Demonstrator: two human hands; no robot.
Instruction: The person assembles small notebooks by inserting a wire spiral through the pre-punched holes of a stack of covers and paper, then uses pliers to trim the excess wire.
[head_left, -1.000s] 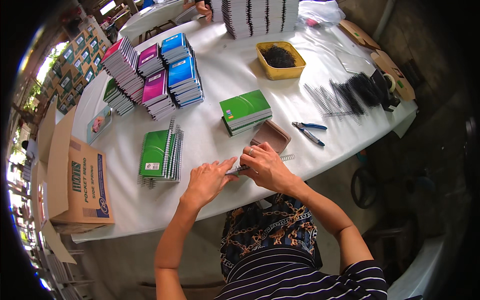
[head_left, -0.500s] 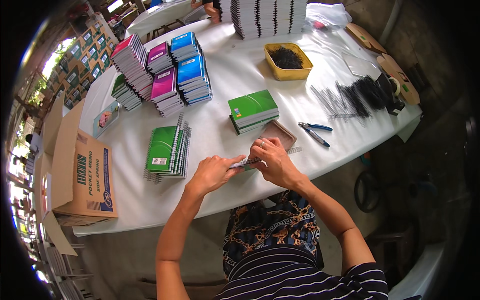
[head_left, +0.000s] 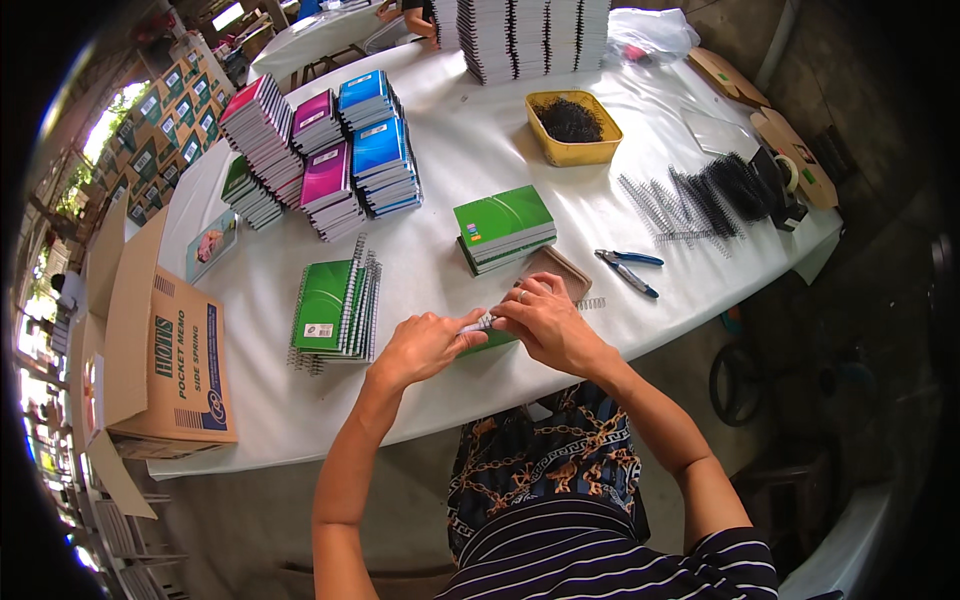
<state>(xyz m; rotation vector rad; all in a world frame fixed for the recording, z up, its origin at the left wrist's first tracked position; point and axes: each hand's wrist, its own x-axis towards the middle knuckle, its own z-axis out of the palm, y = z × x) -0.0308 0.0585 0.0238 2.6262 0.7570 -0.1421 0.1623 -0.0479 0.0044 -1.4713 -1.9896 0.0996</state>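
Note:
Close to the table's near edge, a small green notebook (head_left: 492, 342) is pinched by its edge in my left hand (head_left: 422, 345), thumb on top. My right hand (head_left: 545, 318) bends over the notebook's other end, fingers closed on a spiral binding coil (head_left: 594, 303) whose free end sticks out to the right. My fingers hide where coil and pages meet. Just beyond my right hand lies a shallow tan tray (head_left: 566, 272), partly covered. A stack of green notebooks (head_left: 505, 222) stands behind it. To the left, more green notebooks (head_left: 325, 300) with coils lie piled.
Blue-handled pliers (head_left: 630, 272) lie right of the tray. Loose black coils (head_left: 715, 195) spread farther right. A yellow basin (head_left: 580, 150) holds dark wire scraps. Stacked coloured notebooks (head_left: 330, 180) and an open cardboard box (head_left: 180, 350) occupy the left. Tall notebook stacks (head_left: 535, 40) stand at the back.
The notebook between my hands has tilted, showing more of its green cover beneath. My right fingers have shifted slightly along the coil, and less of it sticks out on the right.

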